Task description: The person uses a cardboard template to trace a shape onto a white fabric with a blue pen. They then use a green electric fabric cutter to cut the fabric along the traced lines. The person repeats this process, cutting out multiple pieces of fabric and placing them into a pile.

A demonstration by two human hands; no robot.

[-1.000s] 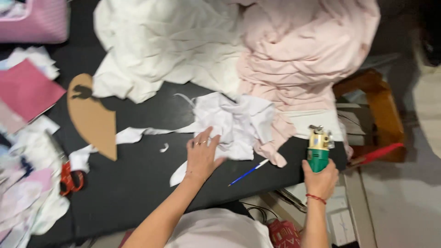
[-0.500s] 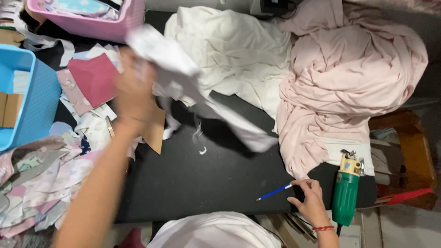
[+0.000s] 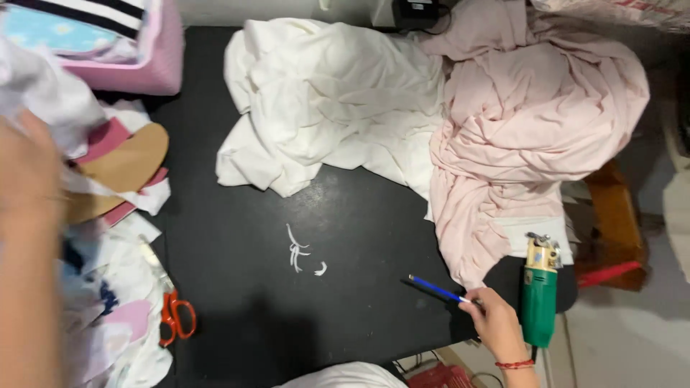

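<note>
My left hand [image 3: 29, 172] is blurred at the far left edge, raised over the pile of scraps. It grips a piece of white fabric [image 3: 50, 108] that hangs in front of the pink basket. My right hand [image 3: 496, 325] rests at the near edge of the black table [image 3: 359, 215], with its fingers curled on the end of a blue pen [image 3: 435, 289] lying on the table. Just right of that hand lies a green electric fabric cutter [image 3: 539, 302]. A few white thread-like offcuts [image 3: 298, 253] lie in the middle of the table.
A heap of white cloth [image 3: 323, 93] and a heap of pale pink cloth [image 3: 525, 122] cover the far side. At left are a pink basket [image 3: 154, 68], a brown cardboard template [image 3: 122, 169], mixed fabric scraps [image 3: 122, 302] and orange-handled scissors [image 3: 176, 316]. A wooden stool [image 3: 614, 230] stands at right.
My left hand lifted the white fabric piece off the table's centre and swung it left over the scrap pile. My right hand let go of the green cutter and moved onto the blue pen.
</note>
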